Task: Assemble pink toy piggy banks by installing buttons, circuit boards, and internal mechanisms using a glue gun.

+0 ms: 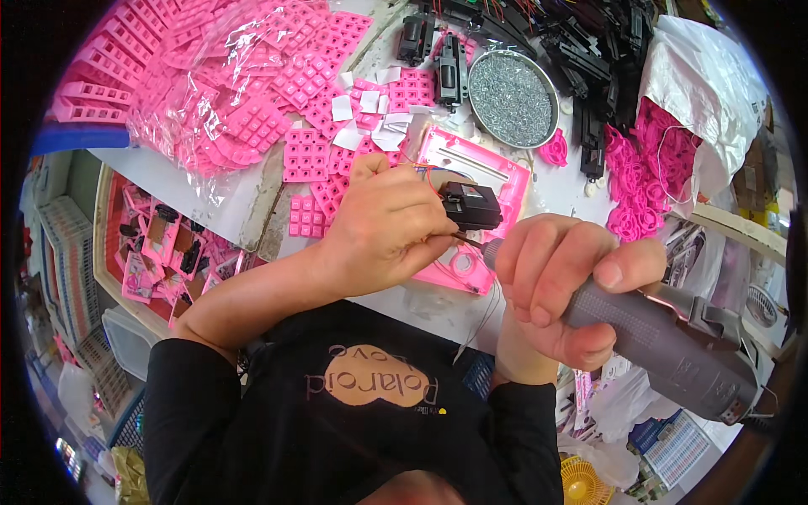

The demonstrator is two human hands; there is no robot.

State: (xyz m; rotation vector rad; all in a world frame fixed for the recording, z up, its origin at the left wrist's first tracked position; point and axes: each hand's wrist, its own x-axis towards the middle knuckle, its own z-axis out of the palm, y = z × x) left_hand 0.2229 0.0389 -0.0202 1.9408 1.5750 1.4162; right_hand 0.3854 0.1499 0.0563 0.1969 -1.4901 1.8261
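Note:
My right hand (560,269) is wrapped round a grey electric screwdriver (665,341), whose bit points left toward a small black plastic unit (471,206). Closed in a pinch, my left hand (383,223) has its thumb and forefinger at the bit's tip, beside the black unit. Whatever lies between those fingertips is hidden. Under the unit is a pink plastic casing (519,187) with thin wires and a coiled wire (461,264) on it.
Pink keypad pieces (305,156), partly in clear plastic, fill the far left. White paper squares (369,102) lie among them. A round metal bowl (528,145) holds small silver pieces. Black units (593,143) and a bag (703,80) of pink parts are at right; a filled crate (105,227) at left.

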